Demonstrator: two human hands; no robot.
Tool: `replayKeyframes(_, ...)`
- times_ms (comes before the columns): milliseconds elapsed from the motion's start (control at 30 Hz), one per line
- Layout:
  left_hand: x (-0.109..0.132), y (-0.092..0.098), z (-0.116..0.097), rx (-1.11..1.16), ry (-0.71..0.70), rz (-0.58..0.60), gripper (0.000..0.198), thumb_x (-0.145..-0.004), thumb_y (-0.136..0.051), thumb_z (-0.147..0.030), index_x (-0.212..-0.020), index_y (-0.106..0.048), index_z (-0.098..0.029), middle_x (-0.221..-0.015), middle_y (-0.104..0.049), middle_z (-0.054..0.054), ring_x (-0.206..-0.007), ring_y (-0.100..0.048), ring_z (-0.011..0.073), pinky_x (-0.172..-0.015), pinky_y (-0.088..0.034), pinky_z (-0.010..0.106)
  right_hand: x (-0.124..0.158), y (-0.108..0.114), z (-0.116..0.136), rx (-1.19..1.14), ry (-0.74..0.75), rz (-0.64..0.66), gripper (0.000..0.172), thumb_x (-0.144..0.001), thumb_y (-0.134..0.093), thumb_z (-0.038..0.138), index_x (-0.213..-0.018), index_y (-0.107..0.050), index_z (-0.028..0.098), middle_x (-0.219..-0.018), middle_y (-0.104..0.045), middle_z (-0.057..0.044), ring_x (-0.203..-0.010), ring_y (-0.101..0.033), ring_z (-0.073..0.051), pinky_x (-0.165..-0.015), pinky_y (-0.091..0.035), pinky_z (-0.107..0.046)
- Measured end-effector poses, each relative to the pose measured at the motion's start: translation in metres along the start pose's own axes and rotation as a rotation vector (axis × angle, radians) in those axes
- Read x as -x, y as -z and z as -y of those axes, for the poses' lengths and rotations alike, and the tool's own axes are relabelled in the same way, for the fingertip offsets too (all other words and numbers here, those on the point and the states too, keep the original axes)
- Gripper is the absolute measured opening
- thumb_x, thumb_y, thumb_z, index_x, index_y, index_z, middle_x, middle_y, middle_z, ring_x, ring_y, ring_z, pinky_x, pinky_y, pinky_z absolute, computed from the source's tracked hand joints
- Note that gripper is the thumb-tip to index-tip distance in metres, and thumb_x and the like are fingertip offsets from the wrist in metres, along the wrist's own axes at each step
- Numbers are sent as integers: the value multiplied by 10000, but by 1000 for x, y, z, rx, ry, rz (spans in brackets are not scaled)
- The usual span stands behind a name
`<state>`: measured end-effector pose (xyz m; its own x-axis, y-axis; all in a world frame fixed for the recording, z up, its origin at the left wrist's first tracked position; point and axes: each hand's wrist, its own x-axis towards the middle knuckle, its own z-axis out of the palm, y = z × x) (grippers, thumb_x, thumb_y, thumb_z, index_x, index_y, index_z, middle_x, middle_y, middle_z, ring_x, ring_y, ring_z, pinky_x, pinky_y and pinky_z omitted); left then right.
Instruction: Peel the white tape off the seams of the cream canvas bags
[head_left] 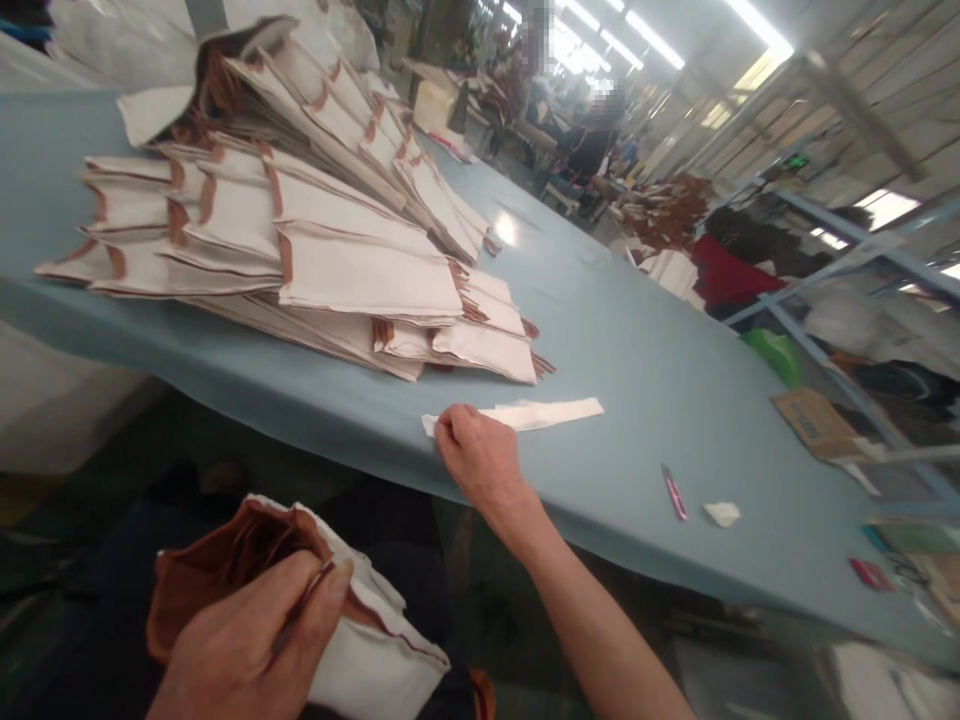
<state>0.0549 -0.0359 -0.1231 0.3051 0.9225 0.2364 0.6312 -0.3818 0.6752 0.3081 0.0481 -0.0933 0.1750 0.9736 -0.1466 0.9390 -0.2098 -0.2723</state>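
Note:
My left hand (255, 630) pinches the edge of a white fabric piece (375, 670) with a brown lining, held low in front of my lap. Its brown inside faces up and stands partly open. My right hand (480, 455) is closed at the left part of a narrow white strip (559, 413) on the table's near edge; what its fingertips grip, if anything, is hidden. Just beyond that strip lie stacks of flat white pieces (367, 275) with brown edges, overlapping in rows. A second stack (337, 120) rests behind them.
The blue-covered table (600, 330) runs off to the right. On it lie a pink cutter (674, 493), a white scrap (722, 514), a red item (871, 574) and scissors (907, 570). Shelving (832, 400) holds materials at the right. A person (589, 150) is in the background.

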Motion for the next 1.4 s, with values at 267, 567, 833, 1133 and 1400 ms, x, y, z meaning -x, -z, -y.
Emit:
replayKeyframes(267, -40, -14, 5, -35, 56, -84, 282, -1096, -623, -470, -877, -657, -296, -736, -814, -55, -618, -811, 191, -565, -589, 234, -11, -8, -42, -454, -33, 11, 233, -1054, -590, 350, -910, -722, 224, -766, -717, 18, -708, -620, -172, -655, -391, -283)
replayKeyframes(567, -105, -57, -35, -227, -56, 343, 553, -1135, -437, -373, -1594, -678, -179, -1036, -933, 113, -921, -915, 367, -734, -662, 397, -13, -11, -56, -873, 20, 48, 307, -925, -605, 520, -851, -661, 227, -711, -608, 36, -653, -523, -152, -630, -405, -289)
replayKeyframes(833, -129, -76, -48, -336, 49, 527, 470, -1134, -489, -350, -1470, -795, -228, -1057, -933, 136, -1028, -903, 414, -823, -653, 429, -7, -9, -63, -1051, 72, 32, 323, -939, -683, 542, -852, -631, 235, -740, -581, 37, -692, -507, -152, -652, -423, -293)
replayKeyframes(1133, -126, -81, -42, -316, 88, 458, 474, -1136, -409, -373, -1317, -831, -253, -1126, -933, 118, -1094, -891, 422, -814, -605, 436, -5, -1, -73, -1155, 55, -132, 426, -989, -705, 634, -839, -578, 255, -679, -589, 45, -629, -532, -147, -636, -461, -287)
replayKeyframes(1400, -120, -81, -46, -324, 49, 429, 523, -1142, -409, -373, -1552, -654, -160, -929, -910, 85, -972, -902, 363, -789, -614, 390, -4, 5, -96, -1188, -34, -252, 437, -949, -741, 637, -819, -583, 251, -651, -613, 50, -583, -527, -128, -593, -457, -263)
